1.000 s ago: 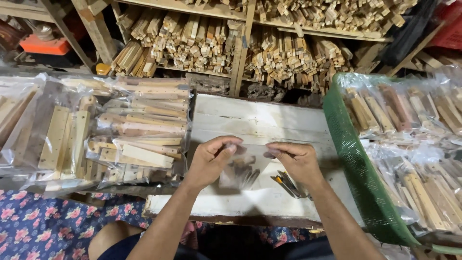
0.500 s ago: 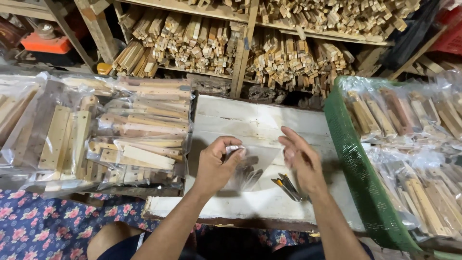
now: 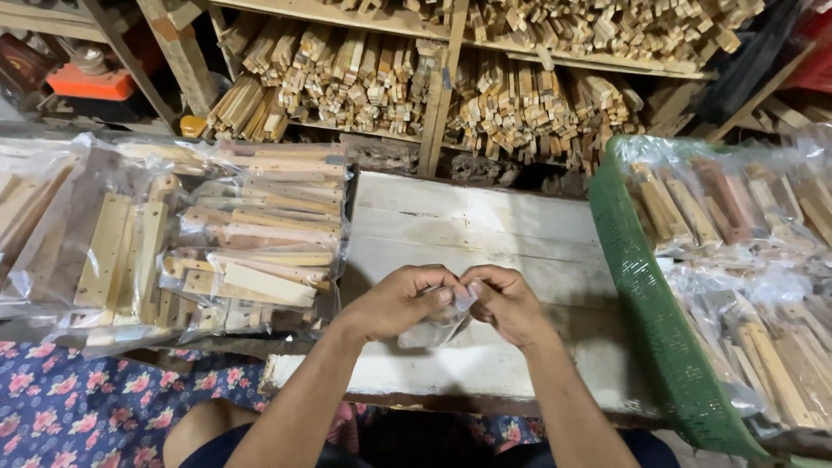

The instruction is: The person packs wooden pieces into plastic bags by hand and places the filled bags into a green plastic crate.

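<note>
Soft even daylight, sharp focus

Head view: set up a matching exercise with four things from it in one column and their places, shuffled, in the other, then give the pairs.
Things:
1. small clear bag
2. green mesh basket
3. bagged wooden slats
4. flowered cloth

Places:
A. low at the left edge
B. pinched between left hand and right hand
C. right of the white board
D. left of the white board

Pairs: 1-B, 2-C, 3-D, 4-A
</note>
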